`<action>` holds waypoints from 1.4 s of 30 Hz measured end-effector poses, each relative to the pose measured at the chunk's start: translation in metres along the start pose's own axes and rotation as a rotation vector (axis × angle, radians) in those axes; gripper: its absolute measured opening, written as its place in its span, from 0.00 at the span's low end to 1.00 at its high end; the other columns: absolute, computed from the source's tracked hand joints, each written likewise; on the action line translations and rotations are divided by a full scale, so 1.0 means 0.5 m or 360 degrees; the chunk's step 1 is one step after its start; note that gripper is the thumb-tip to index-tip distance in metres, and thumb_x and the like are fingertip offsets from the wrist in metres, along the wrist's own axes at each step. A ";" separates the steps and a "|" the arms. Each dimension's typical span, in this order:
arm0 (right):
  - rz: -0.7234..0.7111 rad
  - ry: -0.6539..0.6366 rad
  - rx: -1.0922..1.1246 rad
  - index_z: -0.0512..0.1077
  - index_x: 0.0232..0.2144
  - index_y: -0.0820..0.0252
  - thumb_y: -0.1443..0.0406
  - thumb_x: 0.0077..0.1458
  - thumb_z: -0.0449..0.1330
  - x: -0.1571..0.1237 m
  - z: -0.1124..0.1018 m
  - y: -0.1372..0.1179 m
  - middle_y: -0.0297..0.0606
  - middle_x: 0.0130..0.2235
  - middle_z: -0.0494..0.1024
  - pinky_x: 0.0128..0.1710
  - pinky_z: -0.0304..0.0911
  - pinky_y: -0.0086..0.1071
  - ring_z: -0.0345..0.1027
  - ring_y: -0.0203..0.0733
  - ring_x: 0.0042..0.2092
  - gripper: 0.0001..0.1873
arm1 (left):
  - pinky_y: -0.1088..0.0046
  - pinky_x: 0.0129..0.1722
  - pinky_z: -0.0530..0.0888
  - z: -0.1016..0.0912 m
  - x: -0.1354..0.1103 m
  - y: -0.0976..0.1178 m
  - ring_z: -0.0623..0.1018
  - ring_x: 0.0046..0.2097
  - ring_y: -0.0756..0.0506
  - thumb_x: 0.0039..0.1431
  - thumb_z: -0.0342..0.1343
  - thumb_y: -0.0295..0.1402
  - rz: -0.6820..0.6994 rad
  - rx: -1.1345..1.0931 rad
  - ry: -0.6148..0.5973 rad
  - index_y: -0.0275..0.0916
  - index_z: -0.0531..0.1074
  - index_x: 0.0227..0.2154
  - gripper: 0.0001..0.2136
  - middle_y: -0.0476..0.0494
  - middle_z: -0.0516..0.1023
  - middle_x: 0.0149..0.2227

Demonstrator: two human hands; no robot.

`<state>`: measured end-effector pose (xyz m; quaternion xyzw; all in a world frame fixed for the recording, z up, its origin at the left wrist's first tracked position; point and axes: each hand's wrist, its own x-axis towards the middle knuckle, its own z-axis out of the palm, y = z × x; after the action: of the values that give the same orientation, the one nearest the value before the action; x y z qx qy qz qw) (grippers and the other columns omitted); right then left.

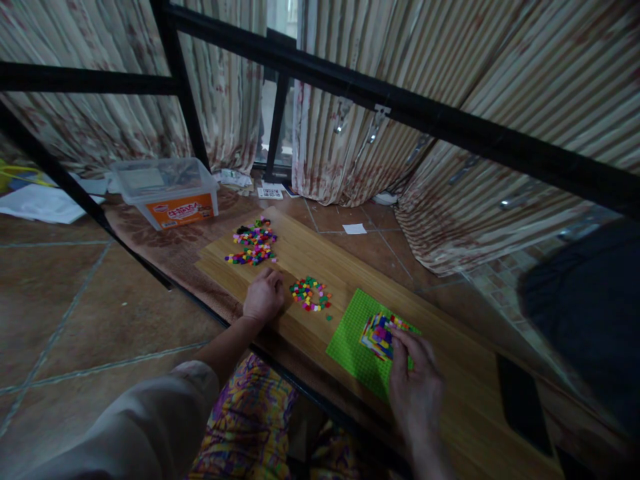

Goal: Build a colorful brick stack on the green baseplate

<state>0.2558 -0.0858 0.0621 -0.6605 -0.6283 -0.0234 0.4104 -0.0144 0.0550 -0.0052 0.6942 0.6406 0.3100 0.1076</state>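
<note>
My right hand (pixel 417 377) is over a green studded baseplate (pixel 353 333), thumb and forefinger pinched at a stepped build of colourful toy bricks (pixel 376 335). Whatever sits between those fingertips is too small to make out. My left hand (pixel 264 295) rests on the wooden board with curled fingers, and what it may hold is hidden. Just right of it lies a loose ring of small bricks (pixel 310 293) in mixed colours. Beyond it, a larger heap of small bricks (pixel 254 243) spreads over the board's far left end.
The wooden board (pixel 295 243) carries a black flat object (pixel 525 402) at its right end. A clear plastic tub (pixel 167 193) with an orange label stands at the back left. Black metal bars (pixel 350 70) cross in front of striped curtains. White paper (pixel 355 229) lies on the tiled floor.
</note>
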 end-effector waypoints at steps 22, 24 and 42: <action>-0.0381 -0.0009 -0.0088 0.77 0.38 0.56 0.65 0.59 0.58 0.003 0.026 0.035 0.37 0.39 0.80 0.46 0.65 0.39 0.68 0.42 0.44 0.07 | 0.71 0.38 0.69 0.001 -0.002 -0.002 0.74 0.39 0.45 0.57 0.47 0.29 0.0033 -0.0019 0.0028 0.40 0.72 0.31 0.08 0.43 0.73 0.37; -0.0409 0.0005 -0.0109 0.77 0.37 0.56 0.65 0.59 0.59 0.002 0.031 0.043 0.38 0.38 0.80 0.46 0.64 0.39 0.69 0.42 0.44 0.07 | 0.72 0.38 0.69 0.002 -0.002 -0.002 0.74 0.39 0.45 0.58 0.46 0.29 0.0035 -0.0020 0.0026 0.40 0.72 0.32 0.08 0.43 0.73 0.37; -0.0297 0.0004 -0.0049 0.77 0.38 0.53 0.61 0.59 0.58 0.000 0.029 0.048 0.38 0.41 0.76 0.43 0.64 0.38 0.66 0.42 0.43 0.08 | 0.72 0.40 0.70 -0.007 -0.002 0.008 0.74 0.40 0.46 0.58 0.47 0.29 -0.0020 0.0009 -0.0035 0.40 0.72 0.33 0.08 0.43 0.73 0.38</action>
<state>0.2692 -0.0742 0.0401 -0.6054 -0.6861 -0.0718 0.3971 -0.0132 0.0524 -0.0006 0.6939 0.6446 0.2999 0.1144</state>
